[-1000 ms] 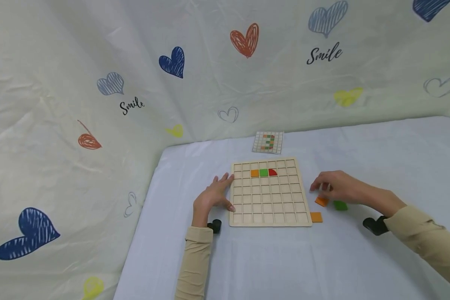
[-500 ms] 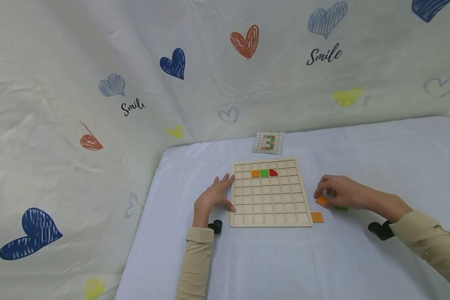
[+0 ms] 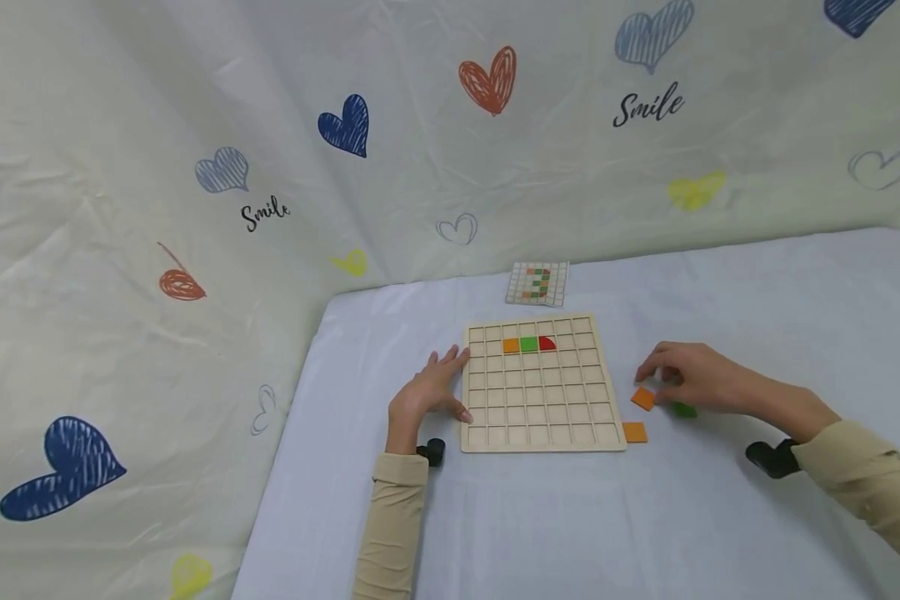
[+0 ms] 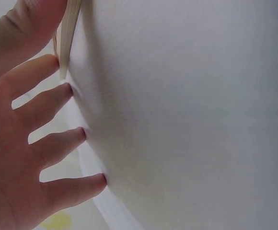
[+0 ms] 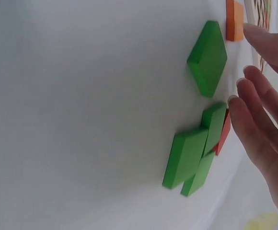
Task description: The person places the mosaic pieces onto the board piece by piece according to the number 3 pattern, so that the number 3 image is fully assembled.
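Showing relaxed fingers, the right wrist view alone reveals a loose red tile.

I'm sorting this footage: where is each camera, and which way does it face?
Head: on the head, facing forward and down at the board; left grip, right grip and sleeves show.
Left wrist: on that wrist, facing the board's edge and white cloth; left grip shows.
Right wrist: on that wrist, facing green tiles; right grip shows.
Head and left wrist share left grip and board.
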The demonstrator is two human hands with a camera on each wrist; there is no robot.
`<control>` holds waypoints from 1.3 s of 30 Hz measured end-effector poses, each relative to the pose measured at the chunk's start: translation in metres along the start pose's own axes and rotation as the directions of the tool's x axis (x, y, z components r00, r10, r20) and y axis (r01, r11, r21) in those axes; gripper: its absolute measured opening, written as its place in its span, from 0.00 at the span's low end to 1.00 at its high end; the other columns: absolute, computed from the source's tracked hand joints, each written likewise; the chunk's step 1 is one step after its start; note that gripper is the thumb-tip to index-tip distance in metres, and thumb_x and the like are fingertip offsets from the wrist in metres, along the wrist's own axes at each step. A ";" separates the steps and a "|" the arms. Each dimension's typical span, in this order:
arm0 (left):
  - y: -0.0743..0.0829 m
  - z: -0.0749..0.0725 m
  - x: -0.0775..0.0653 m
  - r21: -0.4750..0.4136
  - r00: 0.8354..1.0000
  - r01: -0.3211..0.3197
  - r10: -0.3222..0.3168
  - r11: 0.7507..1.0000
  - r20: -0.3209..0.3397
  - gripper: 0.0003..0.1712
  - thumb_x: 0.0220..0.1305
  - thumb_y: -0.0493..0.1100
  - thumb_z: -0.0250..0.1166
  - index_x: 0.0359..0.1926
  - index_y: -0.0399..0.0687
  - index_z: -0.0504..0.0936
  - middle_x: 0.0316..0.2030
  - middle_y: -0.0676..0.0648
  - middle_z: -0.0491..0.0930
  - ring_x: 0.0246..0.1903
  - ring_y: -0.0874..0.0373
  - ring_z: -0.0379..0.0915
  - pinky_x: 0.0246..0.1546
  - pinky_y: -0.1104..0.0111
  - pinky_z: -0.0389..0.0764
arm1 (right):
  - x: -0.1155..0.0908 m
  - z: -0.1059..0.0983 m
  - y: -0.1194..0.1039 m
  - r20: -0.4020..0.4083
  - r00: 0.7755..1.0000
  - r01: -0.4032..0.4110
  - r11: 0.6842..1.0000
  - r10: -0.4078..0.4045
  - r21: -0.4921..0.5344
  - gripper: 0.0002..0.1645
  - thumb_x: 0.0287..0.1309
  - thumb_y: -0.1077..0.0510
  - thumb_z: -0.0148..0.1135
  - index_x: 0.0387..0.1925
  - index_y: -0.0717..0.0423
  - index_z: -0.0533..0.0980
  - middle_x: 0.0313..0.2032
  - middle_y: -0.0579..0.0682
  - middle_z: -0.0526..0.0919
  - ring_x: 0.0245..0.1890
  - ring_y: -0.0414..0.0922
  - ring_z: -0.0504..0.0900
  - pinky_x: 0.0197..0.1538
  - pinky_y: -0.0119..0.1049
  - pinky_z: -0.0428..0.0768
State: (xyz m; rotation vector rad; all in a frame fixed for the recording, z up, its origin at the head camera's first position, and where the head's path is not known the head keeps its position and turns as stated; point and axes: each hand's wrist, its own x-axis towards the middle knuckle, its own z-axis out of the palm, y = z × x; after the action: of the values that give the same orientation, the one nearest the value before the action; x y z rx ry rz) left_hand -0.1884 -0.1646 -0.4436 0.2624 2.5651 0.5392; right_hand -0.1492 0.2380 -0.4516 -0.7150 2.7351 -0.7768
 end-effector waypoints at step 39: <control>-0.003 0.000 0.001 -0.010 1.000 -0.013 0.013 1.000 -0.002 0.69 0.44 0.42 0.85 0.83 0.57 0.53 0.83 0.50 0.44 0.82 0.41 0.31 0.78 0.39 0.46 | -0.014 0.000 0.016 0.007 1.000 -0.013 1.000 0.013 0.023 0.12 0.53 0.63 0.76 0.38 0.50 0.82 0.33 0.37 0.84 0.33 0.32 0.77 0.37 0.29 0.82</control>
State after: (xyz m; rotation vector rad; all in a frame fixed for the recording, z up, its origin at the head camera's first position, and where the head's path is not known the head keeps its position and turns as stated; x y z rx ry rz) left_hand -0.1892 -0.1670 -0.4452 0.2761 2.5637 0.5571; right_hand -0.1438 0.2568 -0.4590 -0.6937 2.7169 -0.8009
